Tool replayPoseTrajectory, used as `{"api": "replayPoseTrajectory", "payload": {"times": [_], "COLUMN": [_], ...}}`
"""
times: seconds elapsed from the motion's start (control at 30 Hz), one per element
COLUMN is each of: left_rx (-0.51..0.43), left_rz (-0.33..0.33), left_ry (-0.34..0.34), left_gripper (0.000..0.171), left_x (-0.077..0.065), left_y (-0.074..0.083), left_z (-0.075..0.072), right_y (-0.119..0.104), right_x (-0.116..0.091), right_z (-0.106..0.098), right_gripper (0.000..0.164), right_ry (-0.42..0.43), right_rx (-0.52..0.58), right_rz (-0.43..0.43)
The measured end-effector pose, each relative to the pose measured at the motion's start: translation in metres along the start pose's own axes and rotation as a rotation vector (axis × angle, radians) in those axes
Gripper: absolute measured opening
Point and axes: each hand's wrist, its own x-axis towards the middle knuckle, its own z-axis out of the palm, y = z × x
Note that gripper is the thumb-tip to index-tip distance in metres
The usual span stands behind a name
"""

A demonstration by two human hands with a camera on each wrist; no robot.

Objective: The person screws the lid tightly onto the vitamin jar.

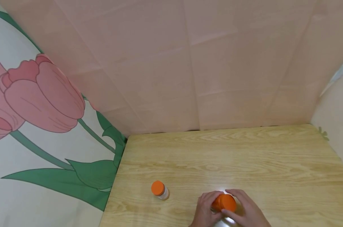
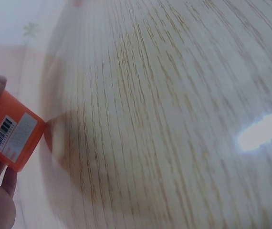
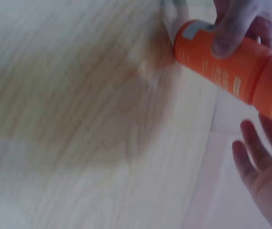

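Observation:
An orange bottle (image 3: 222,64) with an orange screw cap (image 1: 228,202) is tilted at the near side of the table. My left hand (image 1: 206,210) grips its body, thumb on one side and fingers on the other. A barcode label (image 2: 13,135) shows near its base in the left wrist view. Around the cap my right hand (image 1: 246,210) is spread, thumb and fingers apart; in the right wrist view its fingers (image 3: 260,152) are loosely extended beside the cap. Whether they touch it I cannot tell. To the left stands a small clear bottle (image 1: 164,194) with an orange lid (image 1: 158,188).
The wood-grain table (image 1: 216,157) extends behind and to both sides of the hands. A pink cloth (image 1: 160,78) hangs along its back edge. On the left is a white sheet with printed tulips (image 1: 43,94), and a pale wall covering (image 1: 335,119) borders the right.

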Motion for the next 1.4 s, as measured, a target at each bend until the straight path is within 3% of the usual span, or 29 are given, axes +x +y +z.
{"api": "replayPoseTrajectory", "payload": {"times": [0.13, 0.3, 0.47, 0.6, 0.8, 0.93, 1.23, 1.4], "left_rx": [0.018, 0.000, -0.017, 0.000, -0.007, -0.012, 0.003, -0.002], "left_rz": [0.025, 0.004, -0.020, -0.009, -0.022, -0.022, -0.033, -0.006], "left_ry": [0.008, -0.013, -0.030, -0.029, -0.026, -0.027, -0.036, -0.019], "left_gripper": [0.067, 0.066, 0.066, 0.066, 0.066, 0.064, 0.066, 0.067], "left_x": [0.000, 0.000, 0.000, 0.000, -0.001, -0.001, 0.001, 0.000], "left_y": [-0.001, -0.001, 0.000, 0.000, -0.002, -0.002, 0.000, -0.001], "left_z": [0.000, 0.000, -0.001, -0.001, 0.000, 0.001, 0.000, -0.001], "right_y": [0.003, 0.002, 0.002, 0.002, -0.001, -0.001, -0.001, 0.003], "right_x": [0.000, 0.001, 0.001, -0.001, -0.007, -0.008, -0.002, 0.000], "right_z": [-0.005, -0.007, -0.002, 0.003, 0.014, 0.014, 0.007, 0.003], "right_gripper": [0.060, 0.053, 0.053, 0.053, 0.052, 0.053, 0.052, 0.056], "right_ry": [-0.024, -0.048, 0.006, 0.066, 0.109, 0.108, 0.078, 0.020], "right_rx": [0.005, -0.006, -0.024, -0.009, 0.031, 0.026, 0.076, 0.097], "right_rz": [-0.093, -0.075, -0.069, -0.023, 0.126, 0.146, 0.019, -0.056]}}
